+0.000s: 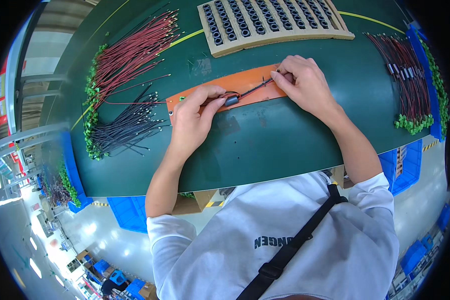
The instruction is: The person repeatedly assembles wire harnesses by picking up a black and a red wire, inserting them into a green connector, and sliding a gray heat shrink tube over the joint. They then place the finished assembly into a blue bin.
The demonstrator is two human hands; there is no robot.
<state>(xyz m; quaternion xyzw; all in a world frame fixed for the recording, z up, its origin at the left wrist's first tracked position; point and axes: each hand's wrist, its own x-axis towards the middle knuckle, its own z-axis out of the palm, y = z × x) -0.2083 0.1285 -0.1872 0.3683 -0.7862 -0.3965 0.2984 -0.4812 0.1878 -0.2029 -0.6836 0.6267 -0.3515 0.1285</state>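
Observation:
Over an orange board (255, 75) on the green table, my left hand (194, 107) pinches a dark ferrite core (232, 101) with red and black wires looped around it. From the core, a twisted cable (255, 90) runs up to the right. Its far end is between the thumb and fingers of my right hand (305, 82), closed on it. A bit of green connector (182, 98) shows by the back of my left hand, on the board's left part. The wire tips inside my right fingers are hidden.
Bundles of red wires (130, 57) and black wires (127, 122) with green connectors lie at the left. A cardboard tray (280, 37) of ferrite cores stands at the back. Finished-looking wire sets (407, 90) lie right, beside a blue bin (435, 85).

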